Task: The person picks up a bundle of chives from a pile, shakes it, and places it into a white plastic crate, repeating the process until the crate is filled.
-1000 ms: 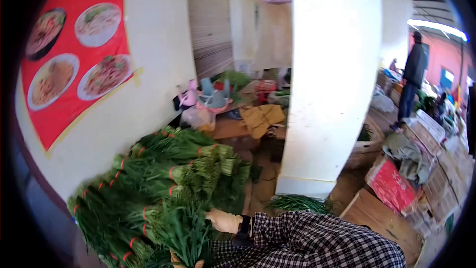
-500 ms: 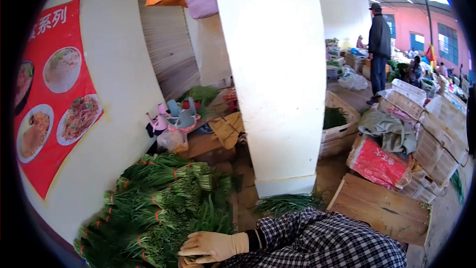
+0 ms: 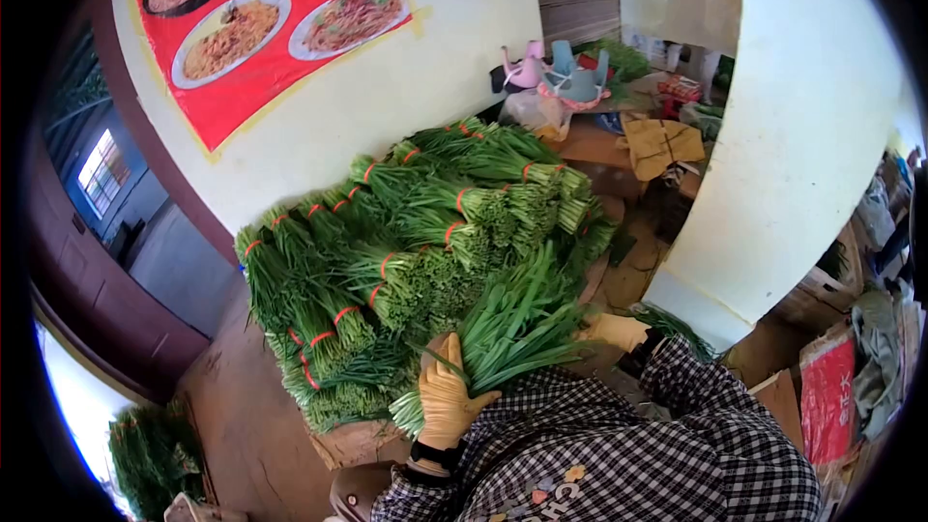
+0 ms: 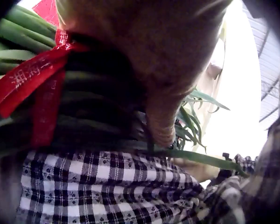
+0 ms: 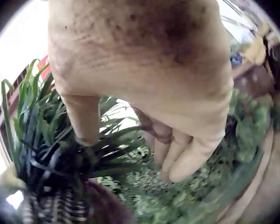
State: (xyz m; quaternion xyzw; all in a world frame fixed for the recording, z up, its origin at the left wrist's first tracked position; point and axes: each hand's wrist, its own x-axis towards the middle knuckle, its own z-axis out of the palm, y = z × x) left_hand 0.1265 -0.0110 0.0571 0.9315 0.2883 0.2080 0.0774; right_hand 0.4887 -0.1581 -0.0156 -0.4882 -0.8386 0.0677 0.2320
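A loose-leaved green bunch (image 3: 522,329) lies across the person's lap, its pale stem ends toward the lower left. The gloved left hand (image 3: 445,396) grips it near those ends. In the left wrist view, red printed tape (image 4: 49,93) goes round the stalks beside the left hand (image 4: 144,51). At the leafy end is the gloved right hand (image 3: 614,332). The right wrist view has the right hand (image 5: 144,84) with thumb and bent fingers apart, and thin leaf tips (image 5: 116,135) running between them.
Bunches tied with red bands (image 3: 416,261) are piled against the wall, just beyond the hands. A white pillar (image 3: 773,155) rises at the right, with loose greens (image 3: 672,329) at its foot. A doorway stands at the left, and more greens (image 3: 155,459) lie lower left.
The view has swung left and down. The hands, close together half a second ago, are now apart, left at the stems and right by the leaf tips. The bunch now shows across the lap.
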